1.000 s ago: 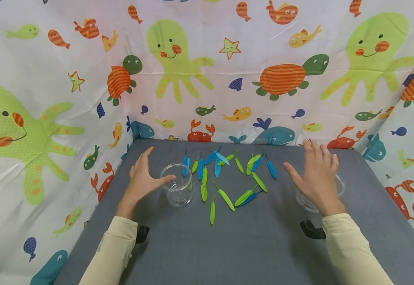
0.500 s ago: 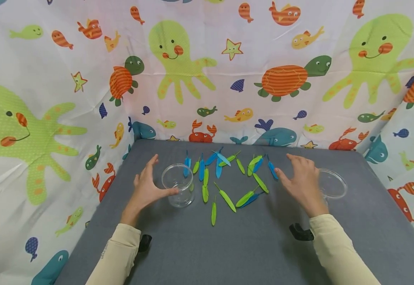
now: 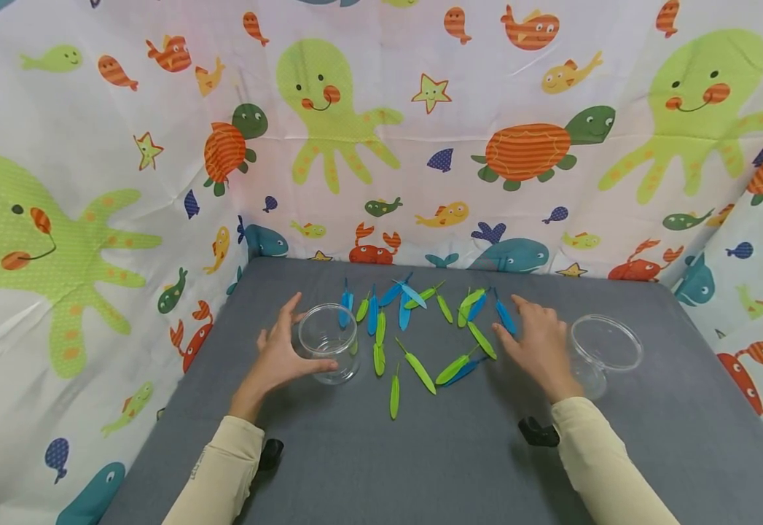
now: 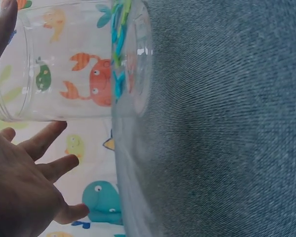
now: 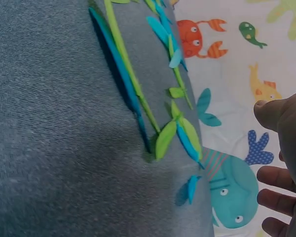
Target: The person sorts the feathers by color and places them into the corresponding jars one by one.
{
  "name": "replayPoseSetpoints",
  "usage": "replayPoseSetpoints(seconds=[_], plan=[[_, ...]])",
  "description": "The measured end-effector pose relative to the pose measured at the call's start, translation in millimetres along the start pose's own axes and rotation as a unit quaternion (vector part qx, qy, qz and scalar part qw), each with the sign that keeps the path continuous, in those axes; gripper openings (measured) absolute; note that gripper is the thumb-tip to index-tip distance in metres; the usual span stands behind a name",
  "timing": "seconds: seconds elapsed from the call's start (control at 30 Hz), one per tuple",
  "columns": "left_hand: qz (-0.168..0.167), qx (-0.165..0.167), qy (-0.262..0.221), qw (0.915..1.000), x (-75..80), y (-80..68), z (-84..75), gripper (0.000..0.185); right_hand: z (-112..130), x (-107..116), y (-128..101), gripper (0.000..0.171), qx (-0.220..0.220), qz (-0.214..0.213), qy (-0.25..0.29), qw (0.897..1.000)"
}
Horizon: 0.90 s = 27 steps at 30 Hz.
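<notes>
My left hand is beside a clear round jar, its thumb across the front and its fingers spread along the left side. In the left wrist view, fingertips lie right at the wall of the jar, the fingers loosely extended. My right hand hovers palm down over the table, fingers relaxed and holding nothing. Just left of its fingertips lies a blue feather. Green feathers and more blue ones lie scattered between the hands, some overlapping.
A second clear jar stands right of my right hand, partly behind the wrist. Grey cloth covers the table. A sea-animal printed curtain rises along the back and both sides.
My right hand has moved left and down from in front of the right jar toward the feathers. My left hand has shifted right, closer around the left jar.
</notes>
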<state>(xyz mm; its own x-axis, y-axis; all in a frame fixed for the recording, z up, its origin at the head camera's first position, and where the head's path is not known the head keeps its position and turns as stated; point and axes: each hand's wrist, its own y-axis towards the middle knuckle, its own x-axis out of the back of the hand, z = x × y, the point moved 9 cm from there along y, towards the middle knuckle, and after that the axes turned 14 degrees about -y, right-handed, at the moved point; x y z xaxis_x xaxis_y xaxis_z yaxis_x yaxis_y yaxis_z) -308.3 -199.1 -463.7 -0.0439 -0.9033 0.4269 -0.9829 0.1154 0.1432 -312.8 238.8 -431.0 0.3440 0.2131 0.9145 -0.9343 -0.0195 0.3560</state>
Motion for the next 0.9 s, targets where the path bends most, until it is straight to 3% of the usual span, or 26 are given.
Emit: replayPoseSetpoints(seconds=[0.5, 0.9], plan=[[0.018, 0.020, -0.029, 0.9992, -8.8, 0.7, 9.7, 0.132, 3, -47, 1, 0.056, 0.005, 0.070, 0.019, 0.997], [0.019, 0.020, -0.023, 0.9993, -8.6, 0.4, 10.7, 0.130, 3, -64, 0, 0.049, -0.021, 0.056, -0.016, 0.998]])
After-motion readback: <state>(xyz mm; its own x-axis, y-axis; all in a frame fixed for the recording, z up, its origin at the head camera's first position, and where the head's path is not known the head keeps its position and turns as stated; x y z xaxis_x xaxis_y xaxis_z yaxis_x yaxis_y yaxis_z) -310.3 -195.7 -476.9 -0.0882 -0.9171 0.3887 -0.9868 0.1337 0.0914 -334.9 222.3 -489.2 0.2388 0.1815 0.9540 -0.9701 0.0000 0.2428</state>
